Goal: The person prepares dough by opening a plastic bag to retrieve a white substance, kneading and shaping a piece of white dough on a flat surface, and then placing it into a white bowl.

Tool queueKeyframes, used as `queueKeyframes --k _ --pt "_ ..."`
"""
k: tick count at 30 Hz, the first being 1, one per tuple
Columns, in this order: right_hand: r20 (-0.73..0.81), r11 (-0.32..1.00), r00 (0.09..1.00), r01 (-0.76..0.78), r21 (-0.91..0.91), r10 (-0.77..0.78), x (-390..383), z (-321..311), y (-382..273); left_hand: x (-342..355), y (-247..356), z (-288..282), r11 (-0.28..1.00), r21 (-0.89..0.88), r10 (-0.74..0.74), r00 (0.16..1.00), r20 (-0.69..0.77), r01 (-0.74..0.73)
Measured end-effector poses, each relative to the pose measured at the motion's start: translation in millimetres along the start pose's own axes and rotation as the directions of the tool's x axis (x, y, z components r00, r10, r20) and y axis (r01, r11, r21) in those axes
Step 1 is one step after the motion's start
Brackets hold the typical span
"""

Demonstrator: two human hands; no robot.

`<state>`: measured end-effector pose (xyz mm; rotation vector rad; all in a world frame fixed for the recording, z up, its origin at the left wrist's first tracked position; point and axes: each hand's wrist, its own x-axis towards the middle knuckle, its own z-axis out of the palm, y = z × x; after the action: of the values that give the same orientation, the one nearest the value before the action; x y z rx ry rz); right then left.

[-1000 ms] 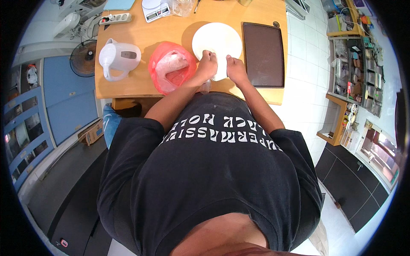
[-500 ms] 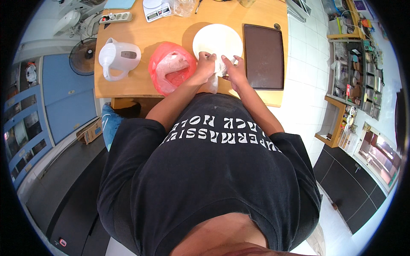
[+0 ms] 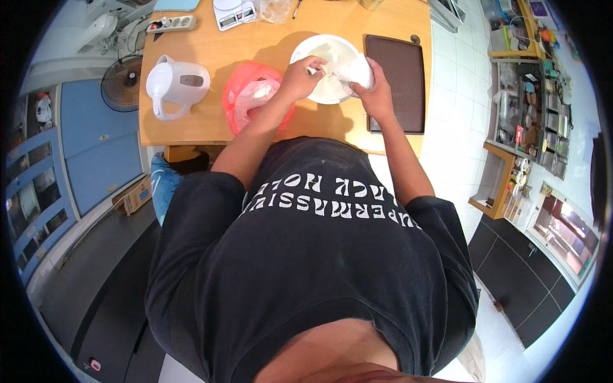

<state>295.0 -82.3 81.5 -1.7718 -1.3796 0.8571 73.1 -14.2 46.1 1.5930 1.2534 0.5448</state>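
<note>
A round white bowl (image 3: 305,50) stands on the table in front of me with pale powder (image 3: 329,88) inside. My right hand (image 3: 377,94) is wrapped round a clear plastic bag of white powder (image 3: 363,71), tipped over the bowl's right side with its mouth toward the middle. My left hand (image 3: 301,78) reaches over the bowl's left rim, fingers pinched together at the edge of the bag's mouth. Left of the bowl sits an open red plastic bag (image 3: 246,80) with whitish plastic in it, partly behind my left forearm.
A dark rectangular baking tray (image 3: 397,83) lies right of the bowl. On the left are a white electric kettle (image 3: 177,86) and a power strip (image 3: 172,24). A white kitchen scale (image 3: 235,16) and a crumpled clear bag (image 3: 274,9) lie at the back of the wooden table (image 3: 217,48).
The plastic bag has gone from hanging at the bowl's near rim to lying tipped over the bowl. My hands have moved apart, the right one outward and round the bag's body.
</note>
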Motion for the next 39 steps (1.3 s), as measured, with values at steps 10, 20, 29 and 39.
queueKeyframes --k 10,20,29,39 --pt "0.215 0.990 0.970 0.126 -0.067 -0.109 18.8 -31.1 -41.3 47.7 12.9 -14.5 0.982 0.069 0.157 0.958 0.240 -0.178" --pt "0.169 0.946 0.958 0.263 -0.191 -0.232 25.3 -26.8 -33.7 46.1 11.9 -0.2 0.934 0.139 0.309 0.939 0.152 -0.330" --pt "0.156 0.868 0.916 0.401 -0.292 -0.370 33.8 -24.2 -33.4 50.4 20.2 -2.0 0.899 0.208 0.365 0.921 0.133 -0.386" --pt "0.175 0.917 0.967 0.233 -0.324 -0.184 35.4 -23.4 -40.2 48.5 17.3 0.0 0.899 0.265 0.334 0.937 0.100 -0.348"
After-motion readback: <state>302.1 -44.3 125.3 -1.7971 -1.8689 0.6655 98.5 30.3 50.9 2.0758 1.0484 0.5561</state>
